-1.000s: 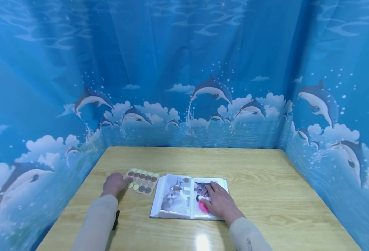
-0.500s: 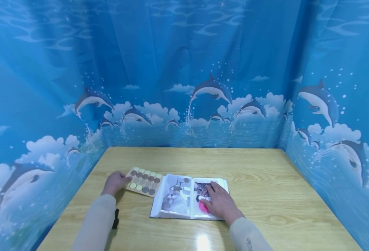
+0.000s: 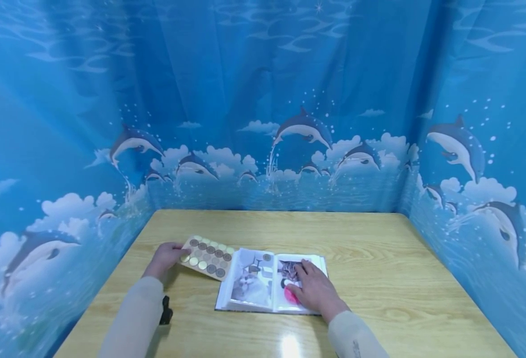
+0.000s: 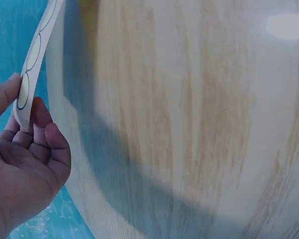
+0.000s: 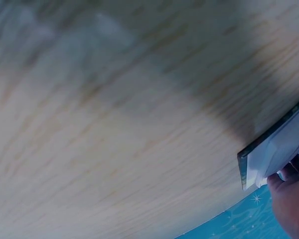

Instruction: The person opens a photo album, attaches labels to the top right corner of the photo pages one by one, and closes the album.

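My left hand (image 3: 163, 259) pinches the left edge of a sticker sheet (image 3: 207, 257) between thumb and fingers. Rows of round stickers in brown, cream, grey and yellow cover the sheet, which is tilted and raised on its left side. In the left wrist view the sheet (image 4: 36, 59) appears nearly edge-on, the thumb on its printed face. Just right of it lies an open photo album (image 3: 251, 281) with cat pictures in its sleeves; a round sticker (image 3: 266, 257) shows at the top of the left page. My right hand (image 3: 315, 287) rests with fingers spread on the right page.
The wooden table (image 3: 393, 268) extends to the right and behind the album. A blue curtain (image 3: 263, 99) printed with dolphins surrounds its back and sides. A small black object (image 3: 166, 311) shows beside the left sleeve.
My left hand has lifted the sticker sheet's left side and shifted the sheet right, toward the album. The right hand stays in place on the page.
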Demonstrator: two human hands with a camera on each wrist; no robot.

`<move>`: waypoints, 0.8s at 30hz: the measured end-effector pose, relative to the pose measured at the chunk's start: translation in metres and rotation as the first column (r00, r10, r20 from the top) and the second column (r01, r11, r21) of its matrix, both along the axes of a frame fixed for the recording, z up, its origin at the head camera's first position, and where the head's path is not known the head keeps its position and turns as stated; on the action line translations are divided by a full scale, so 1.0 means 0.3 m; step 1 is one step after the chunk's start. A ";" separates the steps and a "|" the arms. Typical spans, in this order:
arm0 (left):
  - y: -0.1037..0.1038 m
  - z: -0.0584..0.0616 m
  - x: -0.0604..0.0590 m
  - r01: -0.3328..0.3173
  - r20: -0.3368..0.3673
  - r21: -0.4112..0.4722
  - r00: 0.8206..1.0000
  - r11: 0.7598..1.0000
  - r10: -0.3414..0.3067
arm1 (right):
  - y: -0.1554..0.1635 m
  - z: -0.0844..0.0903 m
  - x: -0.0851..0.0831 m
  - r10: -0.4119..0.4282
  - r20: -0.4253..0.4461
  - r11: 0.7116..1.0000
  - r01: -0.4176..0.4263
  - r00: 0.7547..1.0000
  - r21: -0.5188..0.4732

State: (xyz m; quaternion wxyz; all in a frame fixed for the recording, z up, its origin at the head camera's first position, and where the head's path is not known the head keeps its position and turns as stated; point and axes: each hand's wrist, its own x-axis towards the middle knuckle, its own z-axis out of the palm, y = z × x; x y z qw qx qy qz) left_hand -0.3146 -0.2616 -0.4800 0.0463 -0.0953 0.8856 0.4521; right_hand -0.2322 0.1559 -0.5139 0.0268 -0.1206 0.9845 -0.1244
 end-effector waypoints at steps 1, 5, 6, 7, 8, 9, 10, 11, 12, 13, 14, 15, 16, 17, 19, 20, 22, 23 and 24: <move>-0.001 0.001 -0.001 0.003 0.000 0.023 1.000 1.000 -0.003 | 0.000 0.000 0.000 0.001 -0.003 1.000 -0.001 1.000 0.000; 0.000 0.015 0.000 0.017 0.002 0.121 1.000 0.993 -0.017 | 0.002 -0.001 0.002 0.003 -0.013 1.000 -0.003 1.000 0.000; 0.003 0.022 0.001 0.013 0.006 0.151 1.000 0.988 -0.015 | 0.003 -0.002 0.002 0.005 -0.016 1.000 -0.005 1.000 -0.002; 0.005 0.028 0.003 0.018 0.005 0.170 1.000 0.985 -0.019 | 0.003 -0.002 0.002 0.006 -0.019 1.000 -0.006 1.000 -0.002; 0.008 0.035 0.006 0.020 0.005 0.187 1.000 0.982 -0.021 | 0.004 -0.003 0.002 0.006 -0.021 1.000 -0.006 1.000 -0.003; 0.011 0.042 0.008 0.018 0.005 0.201 1.000 0.979 -0.020 | 0.004 -0.005 0.001 0.006 -0.023 1.000 -0.006 1.000 -0.005; 0.015 0.048 0.010 0.017 0.008 0.212 1.000 0.977 -0.019 | 0.004 -0.006 0.001 0.009 -0.028 1.000 -0.009 1.000 -0.007; 0.018 0.054 0.011 0.020 0.007 0.224 1.000 0.974 -0.023 | 0.004 -0.007 0.001 0.010 -0.029 1.000 -0.010 1.000 -0.006; 0.021 0.059 0.011 0.022 0.007 0.235 1.000 0.972 -0.024 | 0.004 -0.009 0.001 0.010 -0.030 1.000 -0.010 1.000 -0.007; 0.023 0.064 0.010 0.021 0.005 0.245 1.000 0.969 -0.023 | 0.005 -0.010 0.000 0.009 -0.029 1.000 -0.010 1.000 -0.005; 0.026 0.069 0.009 0.018 0.003 0.253 1.000 0.967 -0.019 | 0.004 -0.011 0.000 0.010 -0.030 1.000 -0.010 0.999 -0.007; 0.028 0.076 0.008 0.013 0.002 0.261 1.000 0.965 -0.014 | 0.004 -0.012 0.000 0.009 -0.031 1.000 -0.010 0.999 -0.006; 0.030 0.083 0.006 0.018 -0.001 0.269 1.000 0.963 -0.019 | 0.005 -0.013 -0.001 0.010 -0.033 1.000 -0.010 0.999 -0.006; 0.032 0.089 0.004 0.016 -0.004 0.283 1.000 0.959 -0.016 | 0.004 -0.014 -0.002 0.008 -0.031 1.000 -0.008 0.999 -0.003; 0.039 0.104 0.000 0.017 -0.010 0.305 1.000 0.952 -0.015 | 0.005 -0.015 -0.002 0.004 -0.026 1.000 -0.004 1.000 -0.003; 0.043 0.111 -0.001 0.023 -0.012 0.319 1.000 0.947 -0.020 | 0.005 -0.014 -0.003 0.003 -0.024 1.000 -0.003 1.000 -0.003; 0.053 0.125 -0.003 0.028 -0.014 0.350 1.000 0.936 -0.025 | 0.004 -0.014 -0.003 0.000 -0.016 1.000 0.000 1.000 -0.002; 0.060 0.132 -0.004 0.023 -0.018 0.368 1.000 0.930 -0.017 | 0.004 -0.014 -0.004 0.001 -0.014 1.000 -0.001 1.000 0.000; 0.067 0.138 -0.004 0.023 -0.022 0.379 1.000 0.925 -0.016 | 0.004 -0.013 -0.003 0.004 -0.016 1.000 -0.004 1.000 -0.005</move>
